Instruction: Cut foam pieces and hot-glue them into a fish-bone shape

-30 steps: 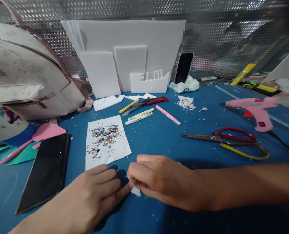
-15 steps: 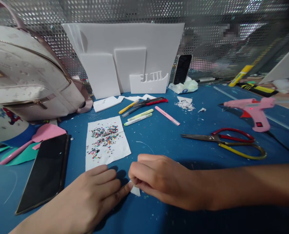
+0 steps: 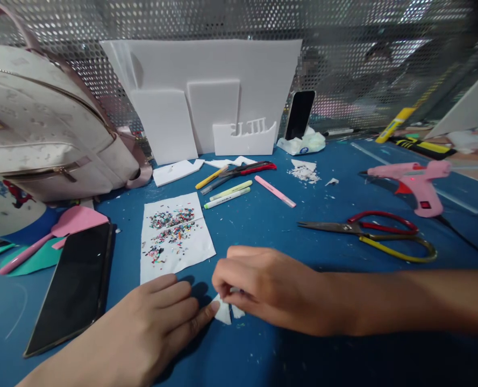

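Note:
A small white scrap (image 3: 223, 313) lies on the blue table between my hands; whether it is paper or thin foam I cannot tell. The fingertip of my left hand (image 3: 164, 312) presses its left edge to the table, the other fingers curled. Over its right side, my right hand (image 3: 258, 282) is closed in a pinch. A second white bit (image 3: 237, 311) shows under those fingers, with a gap between it and the scrap. Just beyond my left hand lies a white sheet (image 3: 150, 212) strewn with small colourful flakes (image 3: 174, 217).
Scissors (image 3: 351, 228) and a pink glue gun (image 3: 414, 177) lie to the right. Highlighters (image 3: 233, 190), a pink marker (image 3: 275, 191) and white crumbs (image 3: 304, 172) are farther back. White foam boards (image 3: 162, 123) lean behind. At left are a phone (image 3: 73, 290) and a backpack (image 3: 53, 118).
My right hand has shifted slightly up and away from the left. A second white bit and a gap beside the scrap now show under it. My left hand stays nearly still.

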Demonstrator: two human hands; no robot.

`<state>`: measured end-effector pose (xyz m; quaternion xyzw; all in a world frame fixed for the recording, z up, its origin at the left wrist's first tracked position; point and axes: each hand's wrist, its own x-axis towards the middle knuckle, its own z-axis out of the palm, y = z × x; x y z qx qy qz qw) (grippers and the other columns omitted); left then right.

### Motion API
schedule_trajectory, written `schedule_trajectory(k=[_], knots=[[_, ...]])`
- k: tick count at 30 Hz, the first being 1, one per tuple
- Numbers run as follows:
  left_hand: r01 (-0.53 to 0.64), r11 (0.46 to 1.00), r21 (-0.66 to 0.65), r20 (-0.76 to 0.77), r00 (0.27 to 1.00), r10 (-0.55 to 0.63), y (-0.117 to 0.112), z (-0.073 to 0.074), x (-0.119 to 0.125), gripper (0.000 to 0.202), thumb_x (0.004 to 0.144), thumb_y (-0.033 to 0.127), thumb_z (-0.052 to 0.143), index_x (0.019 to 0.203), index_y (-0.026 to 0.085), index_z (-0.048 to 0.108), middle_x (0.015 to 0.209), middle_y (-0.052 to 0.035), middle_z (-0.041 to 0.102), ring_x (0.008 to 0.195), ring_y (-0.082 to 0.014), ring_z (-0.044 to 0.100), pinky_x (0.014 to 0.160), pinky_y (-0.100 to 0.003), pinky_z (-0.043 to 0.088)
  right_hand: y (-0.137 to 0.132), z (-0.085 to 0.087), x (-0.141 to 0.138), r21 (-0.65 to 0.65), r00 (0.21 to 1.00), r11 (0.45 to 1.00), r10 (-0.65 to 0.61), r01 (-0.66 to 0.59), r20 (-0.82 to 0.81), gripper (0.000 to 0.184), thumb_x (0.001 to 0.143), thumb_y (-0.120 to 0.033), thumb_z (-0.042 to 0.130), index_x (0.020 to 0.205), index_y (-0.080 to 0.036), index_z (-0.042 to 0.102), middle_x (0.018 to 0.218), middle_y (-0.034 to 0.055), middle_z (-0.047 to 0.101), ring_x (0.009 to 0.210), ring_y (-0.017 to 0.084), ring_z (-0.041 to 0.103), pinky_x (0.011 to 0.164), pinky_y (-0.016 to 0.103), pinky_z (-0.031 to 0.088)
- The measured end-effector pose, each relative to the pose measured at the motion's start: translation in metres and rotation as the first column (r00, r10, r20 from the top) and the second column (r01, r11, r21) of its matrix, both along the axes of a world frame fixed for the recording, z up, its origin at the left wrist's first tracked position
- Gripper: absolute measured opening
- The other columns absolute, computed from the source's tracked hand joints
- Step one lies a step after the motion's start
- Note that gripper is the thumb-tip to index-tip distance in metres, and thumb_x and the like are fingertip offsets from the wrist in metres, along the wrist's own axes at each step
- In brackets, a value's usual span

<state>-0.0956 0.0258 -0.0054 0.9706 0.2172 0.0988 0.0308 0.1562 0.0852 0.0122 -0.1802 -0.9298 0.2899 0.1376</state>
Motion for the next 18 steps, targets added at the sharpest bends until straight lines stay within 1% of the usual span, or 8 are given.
schedule_trajectory(k=[2,4,7,9,10,12,14,18], knots=[[0.026,0.999,0.030,0.009,1.000,-0.026,0.001,0.002,0.001,0.046,0.106,0.012,0.020,0.136,0.005,0.054,0.088,-0.0084,0.068,0.070,-0.0224,0.052,0.066,-0.038,0.043,0.004,0.008,0.007,0.023,0.998,0.998,-0.051,0.052,-0.030,0.009,0.095,-0.012,0.060,0.098,-0.019,0.056,0.089,-0.0004,0.060,0.082,0.014,0.053,0.071,0.024,0.039],[0.047,0.997,0.058,0.020,0.999,-0.048,0.002,0.005,0.002,0.045,0.106,0.011,0.021,0.133,0.003,0.056,0.085,-0.0077,0.068,0.068,-0.0217,0.052,0.064,-0.037,0.042,0.009,0.017,0.017,0.058,0.998,0.996,-0.061,0.062,-0.017,0.014,0.095,-0.016,0.064,0.107,-0.019,0.058,0.097,0.0014,0.064,0.089,0.016,0.053,0.075,0.026,0.039],[0.061,0.995,0.074,0.025,0.998,-0.063,0.003,0.008,0.003,0.046,0.106,0.010,0.020,0.131,0.002,0.058,0.082,-0.0076,0.066,0.067,-0.0206,0.053,0.064,-0.036,0.043,0.015,0.023,0.036,0.129,0.994,0.991,0.019,-0.032,0.106,0.016,0.099,-0.028,0.062,0.113,-0.019,0.061,0.106,0.0045,0.066,0.099,0.020,0.052,0.083,0.031,0.039],[0.065,0.995,0.075,0.026,0.997,-0.067,0.004,0.008,0.004,0.047,0.106,0.010,0.019,0.131,0.001,0.058,0.081,-0.0075,0.066,0.066,-0.0201,0.054,0.064,-0.035,0.044,0.017,0.022,0.049,0.211,0.976,0.971,0.070,-0.114,0.205,0.013,0.102,-0.027,0.057,0.110,-0.019,0.063,0.108,0.0054,0.067,0.100,0.022,0.052,0.084,0.034,0.038],[0.067,0.995,0.077,0.023,0.997,-0.069,0.004,0.008,0.004,0.048,0.106,0.010,0.018,0.132,0.001,0.057,0.081,-0.0075,0.066,0.066,-0.0201,0.054,0.065,-0.035,0.045,0.018,0.020,0.055,0.258,0.969,0.956,0.079,-0.141,0.236,0.012,0.103,-0.023,0.054,0.108,-0.019,0.064,0.108,0.0056,0.067,0.099,0.022,0.052,0.082,0.034,0.037],[0.067,0.994,0.081,0.013,0.998,-0.069,0.003,0.007,0.003,0.047,0.106,0.010,0.019,0.133,0.001,0.057,0.084,-0.0077,0.068,0.067,-0.0204,0.056,0.067,-0.036,0.046,0.019,0.015,0.066,0.333,0.966,0.930,0.071,-0.154,0.248,0.017,0.102,-0.013,0.049,0.105,-0.019,0.064,0.106,0.0058,0.068,0.095,0.022,0.053,0.078,0.035,0.035],[0.056,0.995,0.081,0.008,0.998,-0.057,0.002,0.005,0.002,0.046,0.106,0.010,0.020,0.134,0.002,0.056,0.087,-0.0079,0.069,0.069,-0.0208,0.057,0.070,-0.037,0.047,0.019,0.012,0.074,0.354,0.975,0.926,0.055,-0.131,0.216,0.023,0.101,-0.008,0.045,0.101,-0.019,0.065,0.101,0.0055,0.068,0.090,0.021,0.053,0.075,0.034,0.033],[0.033,0.998,0.059,-0.008,0.999,-0.032,0.001,0.002,-0.001,0.048,0.106,0.012,0.019,0.141,0.004,0.051,0.088,-0.0082,0.069,0.072,-0.0210,0.059,0.073,-0.037,0.047,0.020,0.008,0.085,0.315,0.992,0.947,0.025,-0.063,0.124,0.022,0.104,-0.014,0.044,0.101,-0.018,0.065,0.096,0.0046,0.069,0.087,0.019,0.053,0.076,0.034,0.033]])
